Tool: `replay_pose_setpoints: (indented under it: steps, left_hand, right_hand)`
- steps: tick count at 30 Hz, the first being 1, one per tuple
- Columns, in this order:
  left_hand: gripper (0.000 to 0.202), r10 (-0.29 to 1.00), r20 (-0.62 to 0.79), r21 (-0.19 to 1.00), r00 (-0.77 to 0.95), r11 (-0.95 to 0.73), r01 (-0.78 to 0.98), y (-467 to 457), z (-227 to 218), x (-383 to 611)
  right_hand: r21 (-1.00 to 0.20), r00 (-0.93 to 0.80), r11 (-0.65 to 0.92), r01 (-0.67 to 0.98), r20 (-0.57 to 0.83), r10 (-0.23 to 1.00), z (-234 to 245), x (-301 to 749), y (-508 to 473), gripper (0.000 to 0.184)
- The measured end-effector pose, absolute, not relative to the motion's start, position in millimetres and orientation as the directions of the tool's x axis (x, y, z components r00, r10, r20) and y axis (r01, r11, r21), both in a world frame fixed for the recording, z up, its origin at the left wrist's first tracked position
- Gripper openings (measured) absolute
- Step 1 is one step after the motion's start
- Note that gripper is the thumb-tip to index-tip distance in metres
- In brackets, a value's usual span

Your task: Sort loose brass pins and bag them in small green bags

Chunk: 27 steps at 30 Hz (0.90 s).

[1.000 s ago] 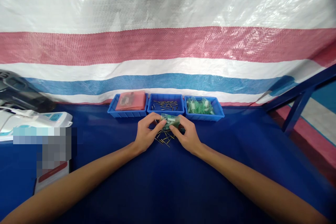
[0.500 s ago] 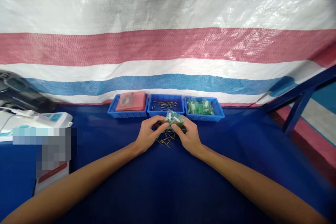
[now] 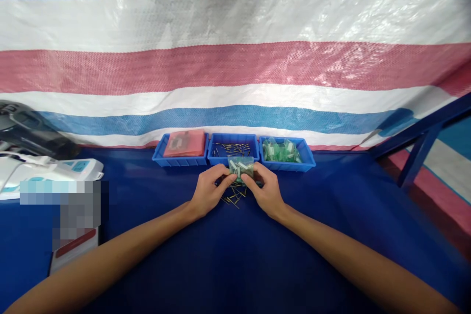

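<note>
Taking the greenish clear bag (image 3: pixel 241 167) as the centre of the dial, you have it raised between your hands, above the near surface (image 3: pixel 235 265), with small white pieces visible inside. Progress is judged to be mid-step: one bag is out in your grip and not set down, and whether its mouth is open or sealed cannot be determined from this view. The loose brass-coloured pins (image 3: pixel 233 200) lie scattered on the surface at 6 to 7 o'clock, outside the bag and apparently not dealt with; their count is partly hidden by your fingers. Stock is in evidence in three bins: the left blue bin (image 3: pixel 180 162), between 9 and 10 o'clock, holds pink packets (image 3: pixel 191 144); the middle blue bin (image 3: pixel 234 137), at 12, holds further pins (image 3: pixel 237 148); the right blue bin (image 3: pixel 290 167), between 2 and 3, holds similar green bags (image 3: pixel 281 151). As to pose, your left hand (image 3: pixel 210 189) stands at 8 o'clock and your right hand (image 3: pixel 267 189) at 4, each closed in a pinch on the bag's near corner. The thumbs lie on the face towards you, their tips close together; the other fingers curl behind and are partly obscured. Both forearms run inward symmetrically, from 8 and 4 o'clock respectively.
</note>
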State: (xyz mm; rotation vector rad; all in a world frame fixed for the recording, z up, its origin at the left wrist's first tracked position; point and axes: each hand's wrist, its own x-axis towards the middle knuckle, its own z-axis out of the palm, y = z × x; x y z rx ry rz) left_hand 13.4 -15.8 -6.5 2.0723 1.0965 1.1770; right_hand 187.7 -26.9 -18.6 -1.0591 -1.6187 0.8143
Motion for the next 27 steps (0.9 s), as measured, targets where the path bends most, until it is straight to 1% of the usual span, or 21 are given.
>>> replay_pose_setpoints:
  steps: [4, 9, 12, 16, 19, 21, 24, 27]
  left_hand:
    - [0.021, 0.856, 0.433, 0.776, 0.284, -0.514, 0.366, -15.2, -7.6, 13.7]
    - [0.023, 0.889, 0.343, 0.835, 0.302, -0.436, 0.336, -14.5, -7.8, 13.9]
    - [0.025, 0.897, 0.309, 0.841, 0.316, -0.413, 0.35, -13.9, -8.2, 14.1]
    - [0.031, 0.876, 0.345, 0.793, 0.336, -0.464, 0.395, -14.8, -7.5, 13.5]
    - [0.034, 0.843, 0.402, 0.77, 0.357, -0.523, 0.366, -16.3, -6.3, 12.5]
    - [0.032, 0.832, 0.424, 0.776, 0.357, -0.538, 0.33, -17.1, -5.6, 12.3]
    - [0.027, 0.849, 0.406, 0.801, 0.338, -0.509, 0.316, -17.2, -5.0, 13.2]
    - [0.023, 0.883, 0.352, 0.849, 0.311, -0.441, 0.292, -16.1, -5.5, 14.1]
  right_hand:
    - [-0.879, -0.12, 0.399, 0.262, 0.381, 0.917, -21.1, 188.0, -26.3, 0.018]
    - [-0.85, -0.146, 0.441, 0.287, 0.417, 0.897, -17.8, 187.6, -26.9, 0.015]
    - [-0.826, -0.165, 0.471, 0.308, 0.442, 0.882, -14.0, 187.6, -28.3, 0.015]
    - [-0.84, -0.164, 0.463, 0.283, 0.433, 0.886, -12.1, 188.2, -29.9, 0.018]
    - [-0.878, -0.138, 0.424, 0.222, 0.402, 0.905, -13.7, 188.4, -30.1, 0.017]
    - [-0.884, -0.127, 0.419, 0.208, 0.4, 0.907, -15.3, 188.4, -29.9, 0.017]
    - [-0.88, -0.118, 0.421, 0.222, 0.405, 0.907, -17.2, 188.3, -29.5, 0.018]
    - [-0.873, -0.104, 0.425, 0.24, 0.412, 0.905, -17.3, 188.1, -29.3, 0.018]
